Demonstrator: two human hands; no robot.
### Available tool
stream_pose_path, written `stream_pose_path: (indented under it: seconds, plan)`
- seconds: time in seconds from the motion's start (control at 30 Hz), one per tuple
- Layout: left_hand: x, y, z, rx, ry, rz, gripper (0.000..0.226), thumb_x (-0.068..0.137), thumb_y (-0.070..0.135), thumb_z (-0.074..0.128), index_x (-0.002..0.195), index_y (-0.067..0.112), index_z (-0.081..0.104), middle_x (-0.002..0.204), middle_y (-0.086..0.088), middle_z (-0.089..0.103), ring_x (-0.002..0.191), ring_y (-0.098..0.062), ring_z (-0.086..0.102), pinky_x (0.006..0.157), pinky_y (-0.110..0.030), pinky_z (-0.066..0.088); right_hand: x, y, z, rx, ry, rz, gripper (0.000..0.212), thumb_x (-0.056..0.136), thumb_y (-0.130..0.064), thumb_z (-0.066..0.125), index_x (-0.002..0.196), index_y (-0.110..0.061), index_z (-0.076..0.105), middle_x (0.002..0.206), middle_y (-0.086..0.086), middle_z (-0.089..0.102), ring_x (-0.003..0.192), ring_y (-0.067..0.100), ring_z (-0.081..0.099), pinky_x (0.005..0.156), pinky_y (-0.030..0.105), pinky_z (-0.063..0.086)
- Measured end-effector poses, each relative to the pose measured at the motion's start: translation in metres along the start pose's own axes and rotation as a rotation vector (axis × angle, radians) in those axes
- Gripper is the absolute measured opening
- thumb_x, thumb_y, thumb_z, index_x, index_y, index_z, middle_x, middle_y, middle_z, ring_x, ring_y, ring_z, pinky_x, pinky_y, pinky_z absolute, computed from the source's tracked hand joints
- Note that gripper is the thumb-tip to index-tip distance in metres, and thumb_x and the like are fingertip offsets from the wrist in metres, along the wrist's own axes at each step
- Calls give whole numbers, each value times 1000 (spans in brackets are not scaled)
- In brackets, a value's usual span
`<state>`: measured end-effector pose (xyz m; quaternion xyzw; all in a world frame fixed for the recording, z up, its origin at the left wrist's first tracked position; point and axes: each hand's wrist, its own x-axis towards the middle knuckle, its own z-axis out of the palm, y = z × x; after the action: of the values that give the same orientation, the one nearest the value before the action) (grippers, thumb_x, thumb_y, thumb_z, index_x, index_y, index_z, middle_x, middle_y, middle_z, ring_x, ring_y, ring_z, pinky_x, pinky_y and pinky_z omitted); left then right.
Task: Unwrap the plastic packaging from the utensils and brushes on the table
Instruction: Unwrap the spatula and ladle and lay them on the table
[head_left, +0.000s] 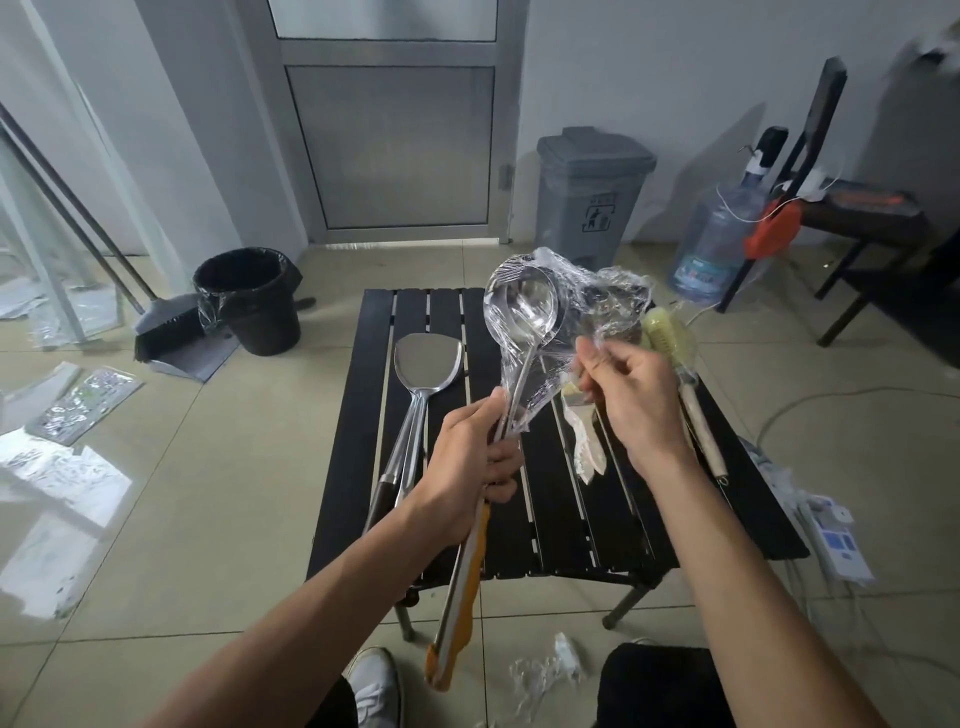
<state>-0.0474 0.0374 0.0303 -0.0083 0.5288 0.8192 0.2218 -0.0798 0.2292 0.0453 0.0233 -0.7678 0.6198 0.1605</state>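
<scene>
My left hand (470, 457) grips the handle of a steel ladle (527, 306) with a yellow-orange grip, held up over the black slatted table (358, 415). Clear plastic wrap (597, 296) clings loosely round the ladle's bowl and stretches off to the right. My right hand (631, 395) pinches that wrap beside the bowl. A bare steel spatula (427, 358) lies on the table's left side. A small flat brush (582, 431) still in plastic lies under my right hand. A pale bottle brush (670, 332) with a wooden handle lies along the right edge.
A black bin (254, 301) with a liner stands left of the table, a dustpan and broom beside it. A grey lidded bin (592, 197) and a water jug (719, 244) stand behind. Crumpled plastic (545, 670) lies on the floor near my feet.
</scene>
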Motion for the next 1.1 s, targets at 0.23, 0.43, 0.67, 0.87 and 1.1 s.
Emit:
stream_pose_path:
  seconds: [0.23,0.43,0.67,0.87,1.1]
  plan:
    - [-4,2,6,37,-56,-57,32,106,42,56,101,11,59,59,5,26,43,-7,23,37,-17,23,-2,4,2,100,29,92,33,100,-45,63,75,-24,69,63,-7,61,63,10,59,69,29,54]
    - [-5,4,7,109,-71,-10,14,106,29,58,104,17,50,64,2,24,47,-10,20,38,-18,20,-7,-3,15,154,-235,258,51,86,-61,73,111,-17,71,95,-1,78,90,18,75,79,36,52]
    - [-3,2,0,237,-40,44,25,107,34,59,97,15,46,62,3,30,47,-11,24,38,-20,26,-7,-7,1,68,-166,139,28,100,-41,62,82,-23,75,75,-3,72,70,14,69,78,31,58]
    - [-6,-1,-4,391,-53,16,29,107,39,58,97,11,54,58,6,34,45,-9,29,39,-22,29,-1,-11,-27,336,-51,256,40,102,-11,57,74,-30,79,65,-6,65,58,9,61,57,25,53]
    - [4,-6,4,434,146,-37,19,108,31,56,95,17,53,59,5,38,43,-8,32,38,-22,28,-11,-28,4,602,-262,499,39,95,-10,62,59,-22,68,61,1,56,51,13,53,47,22,42]
